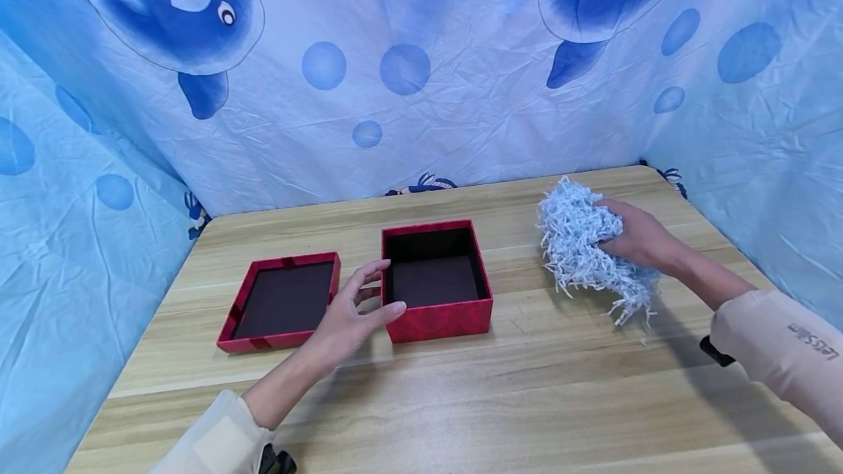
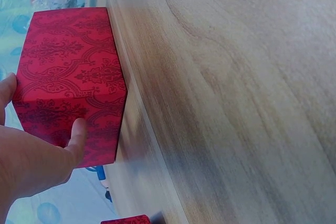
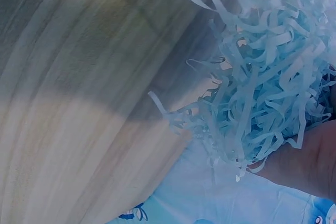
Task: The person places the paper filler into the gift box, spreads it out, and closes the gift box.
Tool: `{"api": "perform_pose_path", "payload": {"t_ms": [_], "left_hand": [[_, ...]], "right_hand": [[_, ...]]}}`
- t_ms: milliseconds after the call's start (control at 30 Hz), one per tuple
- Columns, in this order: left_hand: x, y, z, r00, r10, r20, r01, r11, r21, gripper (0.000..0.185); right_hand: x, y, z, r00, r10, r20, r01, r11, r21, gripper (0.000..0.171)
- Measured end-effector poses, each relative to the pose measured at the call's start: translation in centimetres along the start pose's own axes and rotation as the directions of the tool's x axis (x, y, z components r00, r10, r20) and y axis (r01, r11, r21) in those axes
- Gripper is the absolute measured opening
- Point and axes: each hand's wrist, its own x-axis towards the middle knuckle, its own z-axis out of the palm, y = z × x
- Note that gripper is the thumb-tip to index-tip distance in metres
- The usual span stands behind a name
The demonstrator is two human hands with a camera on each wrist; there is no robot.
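Note:
A red patterned box point(image 1: 440, 320) with a dark interior stands in the middle of the wooden table, its top uncovered. At its left side is my left hand point(image 1: 347, 324), fingers spread and fairly straight, with fingertips at the left rim and the thumb by the front corner. In the left wrist view the thumb point(image 2: 78, 135) lies over the box's patterned side. On the right, my right hand point(image 1: 635, 234) grips a bundle of pale blue shredded paper point(image 1: 573, 229). Loose strips hang from it over the table, and the paper hides most of the fingers.
Left of the box, the red lid point(image 1: 286, 302) lies with its dark inside facing up and a red rim around it. Blue cloth point(image 1: 448, 137) printed with whales hangs behind the wooden table point(image 1: 500, 401) and along both sides.

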Motion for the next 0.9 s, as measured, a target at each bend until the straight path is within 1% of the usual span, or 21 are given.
{"api": "perform_pose_path", "payload": {"t_ms": [233,500,633,900], "left_hand": [[0.0,0.1,0.0,1.0,-0.004,-0.004,0.004,1.0,0.006,0.069],[0.0,0.1,0.0,1.0,-0.007,0.0,0.007,1.0,0.001,0.069],[-0.1,0.1,0.0,1.0,-0.009,0.0,0.009,1.0,0.004,0.069],[-0.1,0.2,0.0,1.0,-0.011,-0.001,0.011,1.0,0.007,0.069]], "right_hand": [[-0.2,-1.2,-0.1,0.999,-0.027,-0.027,0.027,0.999,0.017,0.077],[0.0,-2.4,-0.2,0.999,-0.028,-0.032,0.029,0.999,0.023,0.077],[0.1,-2.8,-0.3,0.998,-0.045,-0.042,0.046,0.999,0.024,0.077],[0.1,-4.6,-0.3,0.996,-0.074,-0.053,0.076,0.996,0.048,0.076]]}}
